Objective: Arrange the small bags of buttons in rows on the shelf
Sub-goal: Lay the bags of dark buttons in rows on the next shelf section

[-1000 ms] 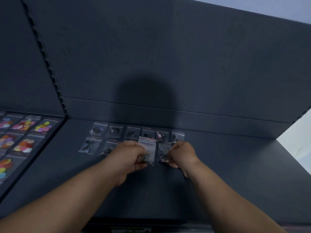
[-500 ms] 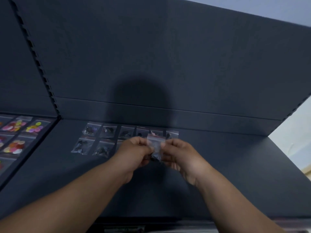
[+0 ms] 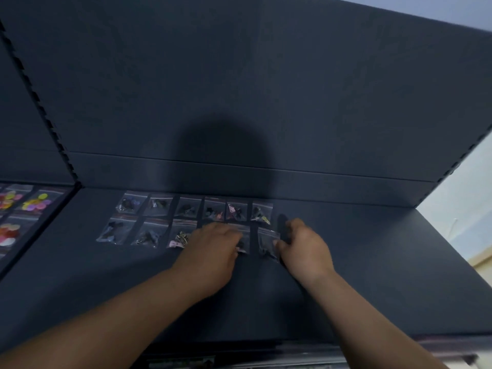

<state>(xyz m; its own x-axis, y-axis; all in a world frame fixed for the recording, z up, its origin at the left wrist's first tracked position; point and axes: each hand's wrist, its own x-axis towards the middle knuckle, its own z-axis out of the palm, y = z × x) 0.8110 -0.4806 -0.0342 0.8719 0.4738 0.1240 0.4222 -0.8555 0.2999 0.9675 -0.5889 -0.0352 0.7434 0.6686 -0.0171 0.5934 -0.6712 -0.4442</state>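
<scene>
- Pressing flat, the left hand [image 3: 213,246] lay open over a small clear plastic button bag [image 3: 243,242], probably pinning it in row.
- The right hand [image 3: 303,246] pinched the end clear bag [image 3: 267,242] between thumb and fingers, seemingly squaring it on the dark grey shelf [image 3: 372,262].

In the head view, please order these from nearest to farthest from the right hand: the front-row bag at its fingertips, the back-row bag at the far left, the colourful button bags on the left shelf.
1. Front-row bag, touching the right hand.
2. Far-left back-row bag, across the shelf.
3. Colourful button bags, on the neighbouring left shelf.

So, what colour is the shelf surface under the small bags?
Dark blue-grey shelf, plain; head view.
</scene>
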